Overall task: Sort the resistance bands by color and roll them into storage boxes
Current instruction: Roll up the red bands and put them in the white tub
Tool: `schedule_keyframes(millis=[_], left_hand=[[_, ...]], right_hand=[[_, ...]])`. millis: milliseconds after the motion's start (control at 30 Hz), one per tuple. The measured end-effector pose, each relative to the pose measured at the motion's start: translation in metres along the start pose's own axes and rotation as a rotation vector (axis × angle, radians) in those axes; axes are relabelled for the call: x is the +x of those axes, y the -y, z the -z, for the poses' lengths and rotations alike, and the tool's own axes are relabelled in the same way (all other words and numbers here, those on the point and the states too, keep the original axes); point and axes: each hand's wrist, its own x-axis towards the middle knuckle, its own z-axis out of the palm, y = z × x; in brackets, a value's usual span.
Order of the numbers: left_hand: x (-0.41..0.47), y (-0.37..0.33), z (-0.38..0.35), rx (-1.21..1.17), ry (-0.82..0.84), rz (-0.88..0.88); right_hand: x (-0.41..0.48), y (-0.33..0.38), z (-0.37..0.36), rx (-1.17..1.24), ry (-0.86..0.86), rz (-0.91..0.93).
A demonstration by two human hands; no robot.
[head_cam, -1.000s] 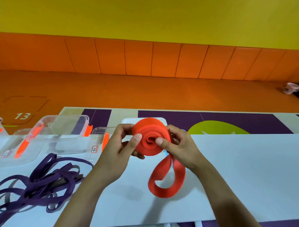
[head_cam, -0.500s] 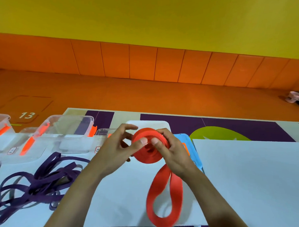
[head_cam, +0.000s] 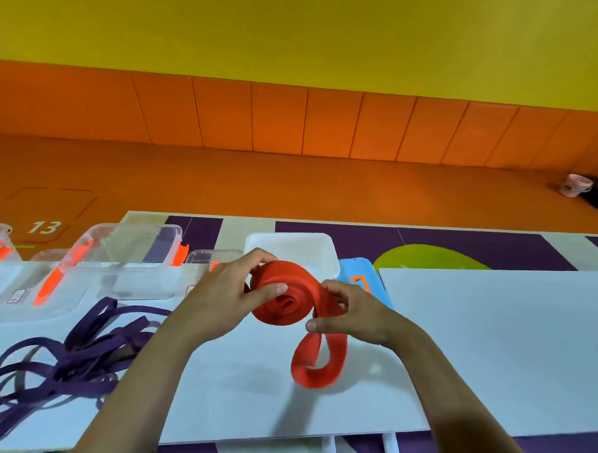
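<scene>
Worktop: white worktop, purple bands left.
Red band: centre, half rolled, tail dangling.
Left hand: fingers pinch coil.
Right hand: fingers grip tail.
Handling: I judge it soft, springy; hold coil edges.

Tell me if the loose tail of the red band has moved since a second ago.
Yes. The red band tail's hanging loop is shorter and now sits well inside the white table's near edge.

Between the hands, a wide red rubbery band looks matt and smooth; left of the left hand, clear glossy plastic storage boxes; beneath, a smooth matt white tabletop.
</scene>
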Motion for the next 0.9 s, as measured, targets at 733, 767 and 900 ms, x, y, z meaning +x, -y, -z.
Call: schedule_keyframes(millis=[733, 767, 900], left_hand=[[0.013, 0.029, 0.037, -0.074, -0.473, 0.067], [0.012, 0.032, 0.037, -0.098, -0.492, 0.072], [0.015, 0.041, 0.035, -0.148, -0.502, 0.119]], right_hand=[[-0.004, -0.117, -0.032, -0.017, -0.500, -0.348], [-0.004, -0.116, -0.028, 0.037, -0.586, -0.367], [-0.008, -0.106, -0.006, 0.465, -0.711, -0.496]])
